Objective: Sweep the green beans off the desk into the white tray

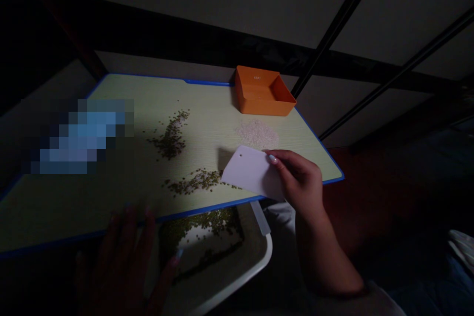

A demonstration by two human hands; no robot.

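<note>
My right hand [301,180] grips a flat white plastic scraper [252,170] with a small hole near one corner. Its left edge is beside a row of small green beans mixed with pale grains [196,181] along the table's near edge. Farther back on the table [211,133] lie another heap of green beans [172,138] and a patch of pale rice-like grains [257,132]. My left hand [126,252] is in shadow at the near edge, fingers spread and holding nothing. Below that edge sits a white tub [268,252] with green beans inside.
An orange open box [266,101] stands at the table's back right corner. A pixelated bluish shape [85,136] covers part of the left side. Blue trim [207,210] runs along the table edge. Pale panels [207,0] rise behind the table.
</note>
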